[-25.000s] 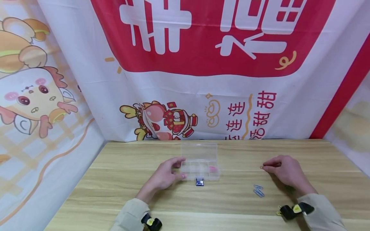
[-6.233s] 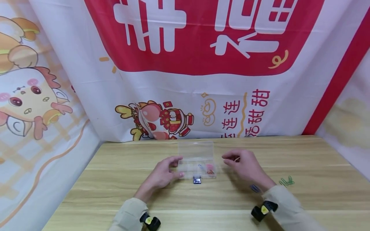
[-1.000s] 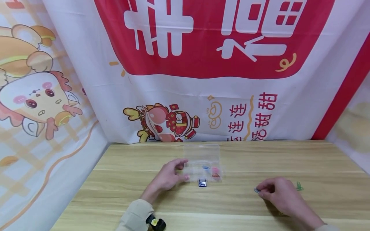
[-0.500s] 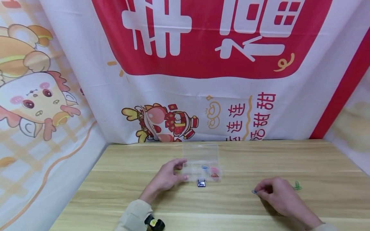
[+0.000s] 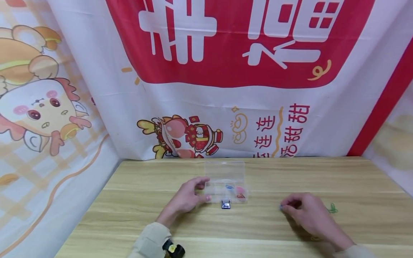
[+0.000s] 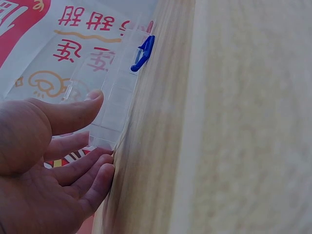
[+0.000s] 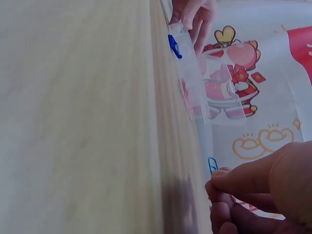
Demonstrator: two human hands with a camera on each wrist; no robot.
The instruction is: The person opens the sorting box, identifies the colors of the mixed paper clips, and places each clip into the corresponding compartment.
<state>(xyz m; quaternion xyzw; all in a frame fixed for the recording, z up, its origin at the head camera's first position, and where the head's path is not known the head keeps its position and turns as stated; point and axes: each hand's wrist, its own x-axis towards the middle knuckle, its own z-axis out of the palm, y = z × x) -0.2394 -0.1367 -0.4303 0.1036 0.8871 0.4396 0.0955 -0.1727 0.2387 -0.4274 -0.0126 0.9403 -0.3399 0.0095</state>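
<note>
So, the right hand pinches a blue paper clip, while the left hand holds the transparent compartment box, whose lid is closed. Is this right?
Not quite: the lid is open, as the head view shows. The rest is right: the right hand pinches a blue paper clip, while the left hand holds the transparent compartment box.

Wooden table [image 5: 255,225], its pale top marked by grain running from side to side. An open clear plastic box [image 5: 220,193] lies near the far edge, its blue latch [image 5: 226,204] at the front. Well to the right lie green paper clips [image 5: 332,208]; nearer the front, a partly hidden yellow clip [image 5: 314,238].
</note>
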